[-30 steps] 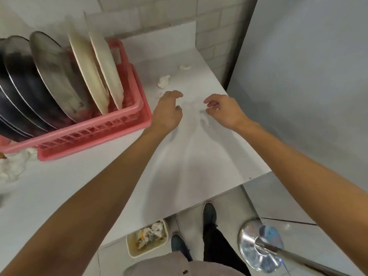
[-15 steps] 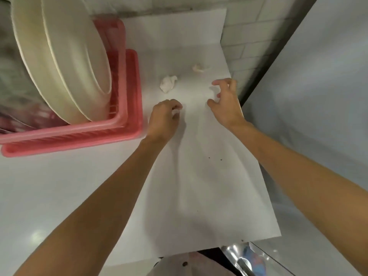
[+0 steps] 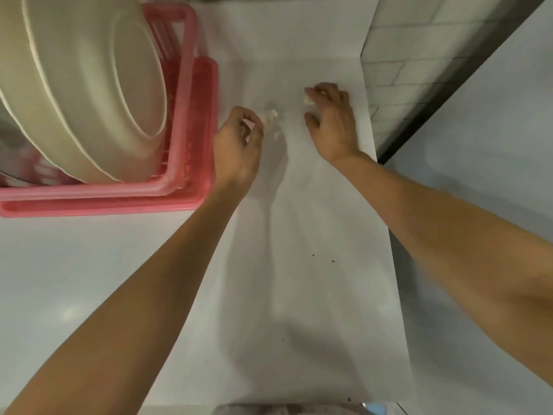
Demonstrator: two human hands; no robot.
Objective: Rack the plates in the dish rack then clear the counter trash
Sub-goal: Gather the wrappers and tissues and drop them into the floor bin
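both hands have closed the gap since half a second ago. they were short of the trash then and are on it now.

left hand (image 3: 236, 148): fingers (image 3: 254, 118) curled in, index tip touching or just beside the near tissue scrap (image 3: 272, 115). can't tell if it's clamped yet, or if something is already held inside the curl.

right hand (image 3: 333, 124): it has moved up toward the back wall. its fingers are arched over the far tissue scrap (image 3: 308, 100), which sits under the index tip with the thumb apart below it. looks like a pinch forming, but i can't tell if it has closed.

both scraps are on the white tabletop (image 3: 299, 265), right of the pink dish rack (image 3: 185, 175), near the back corner. a smaller white fleck lies just below the near scrap.

plates (image 3: 89, 85) stand on edge in the rack, so racking looks done and this is the trash-clearing phase. a few dark specks are scattered nearer on the tabletop.

my read: next is closing both pinches and lifting. the scraps are light and crumpled, so a loose grip could drop one, and that small fleck may get left behind.
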